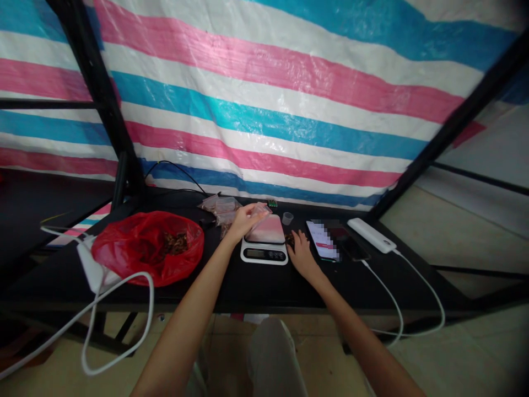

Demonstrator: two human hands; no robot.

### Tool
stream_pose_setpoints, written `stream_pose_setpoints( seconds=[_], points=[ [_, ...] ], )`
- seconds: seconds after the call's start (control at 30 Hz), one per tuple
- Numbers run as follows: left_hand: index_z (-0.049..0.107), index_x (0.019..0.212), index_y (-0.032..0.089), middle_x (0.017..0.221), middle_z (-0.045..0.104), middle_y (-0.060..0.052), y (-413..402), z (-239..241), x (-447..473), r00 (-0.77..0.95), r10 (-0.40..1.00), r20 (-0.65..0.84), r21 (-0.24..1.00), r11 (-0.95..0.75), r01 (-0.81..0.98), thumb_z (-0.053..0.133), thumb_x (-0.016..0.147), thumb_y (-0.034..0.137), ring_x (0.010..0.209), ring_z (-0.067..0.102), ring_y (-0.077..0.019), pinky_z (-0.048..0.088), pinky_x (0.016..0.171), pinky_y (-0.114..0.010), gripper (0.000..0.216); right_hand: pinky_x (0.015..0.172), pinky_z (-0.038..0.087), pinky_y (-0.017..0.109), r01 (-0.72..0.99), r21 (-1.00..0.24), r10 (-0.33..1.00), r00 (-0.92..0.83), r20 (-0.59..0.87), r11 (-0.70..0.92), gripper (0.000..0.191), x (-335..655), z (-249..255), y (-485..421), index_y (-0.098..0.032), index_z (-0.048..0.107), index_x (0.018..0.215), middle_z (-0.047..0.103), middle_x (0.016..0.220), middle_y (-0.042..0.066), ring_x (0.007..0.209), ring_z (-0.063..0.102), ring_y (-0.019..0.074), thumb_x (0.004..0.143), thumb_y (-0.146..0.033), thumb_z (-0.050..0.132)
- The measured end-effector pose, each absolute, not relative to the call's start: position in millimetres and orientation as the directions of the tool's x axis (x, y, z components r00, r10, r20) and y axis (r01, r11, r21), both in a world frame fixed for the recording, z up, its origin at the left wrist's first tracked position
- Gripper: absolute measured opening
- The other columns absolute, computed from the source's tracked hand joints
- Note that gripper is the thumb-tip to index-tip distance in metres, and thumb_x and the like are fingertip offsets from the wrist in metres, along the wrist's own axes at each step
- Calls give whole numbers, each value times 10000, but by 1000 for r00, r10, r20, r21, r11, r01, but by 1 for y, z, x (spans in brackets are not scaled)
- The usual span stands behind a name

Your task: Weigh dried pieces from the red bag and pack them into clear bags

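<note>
While left hand (243,219) fingers pinch a clear bag (259,209) above the scale (265,241), right hand (301,252) fingers spread, resting beside it.

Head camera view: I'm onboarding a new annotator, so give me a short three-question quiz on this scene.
1. True or false: the left hand is over the scale.
2. What lies just right of the right hand? A) red bag B) phone C) cup
3. Fill in: the red bag sits to the scale's ____.

Key: 1 true; 2 B, the phone; 3 left.
</note>
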State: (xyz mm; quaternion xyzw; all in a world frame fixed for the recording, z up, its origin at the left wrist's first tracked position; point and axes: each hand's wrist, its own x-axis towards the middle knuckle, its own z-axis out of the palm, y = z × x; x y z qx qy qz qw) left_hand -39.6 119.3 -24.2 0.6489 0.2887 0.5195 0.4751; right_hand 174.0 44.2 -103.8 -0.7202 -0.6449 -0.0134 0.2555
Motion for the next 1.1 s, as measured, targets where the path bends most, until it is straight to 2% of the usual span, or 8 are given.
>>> stream_pose_setpoints(
  seconds=[0.1,0.27,0.4,0.6,0.87,0.97,1.1],
  points=[
    [660,998,102,1001,684,-120,119,-24,-40,299,863,408,913,-391,-116,659,701,420,904,630,-230,467,803,-313,435,1030,271,539,935,-355,936,144,322,-21,480,166,-107,49,-125,400,1327,321,1420,216,1338,257,322,857,-221,413],
    [652,1030,105,1014,680,-118,116,-23,-39,294,855,427,901,-429,-60,670,695,393,922,624,-228,461,813,-304,441,1001,363,450,920,-356,931,-25,365,164,319,176,-92,61,-162,613,1112,552,1241,152,1190,479,255,851,-178,431],
    [649,1038,116,991,687,-99,116,-24,-39,293,852,434,895,-444,-37,672,691,391,897,629,-213,463,804,-295,443,935,425,409,908,-344,894,-68,442,240,271,179,-86,52,-153,658,1013,635,1087,125,1033,561,233,839,-143,450],
    [657,1019,107,945,697,-95,118,-25,-39,313,834,455,883,-467,-38,666,693,403,843,634,-194,465,771,-272,440,842,464,379,911,-258,877,-183,444,321,202,179,-75,40,-175,633,952,605,948,96,907,558,221,854,-154,458],
    [653,1034,115,982,688,-98,115,-25,-38,338,827,449,881,-473,-10,653,707,411,898,623,-210,465,780,-276,441,763,465,322,925,-79,906,-341,250,370,193,180,-48,43,-167,608,869,590,885,87,843,576,201,879,-154,416],
    [653,1036,116,981,688,-99,115,-25,-38,333,829,450,881,-474,-10,658,703,410,897,623,-212,466,789,-285,444,720,464,283,907,-128,899,-365,242,402,194,183,-35,48,-174,618,854,598,865,69,793,589,172,877,-164,426],
    [645,1054,124,1000,683,-102,115,-25,-39,328,828,454,883,-469,-36,658,706,415,904,623,-215,465,810,-300,454,724,463,287,878,-207,850,-319,418,431,159,186,-5,62,-185,627,865,619,865,62,784,597,171,861,-206,470]
  ],
)
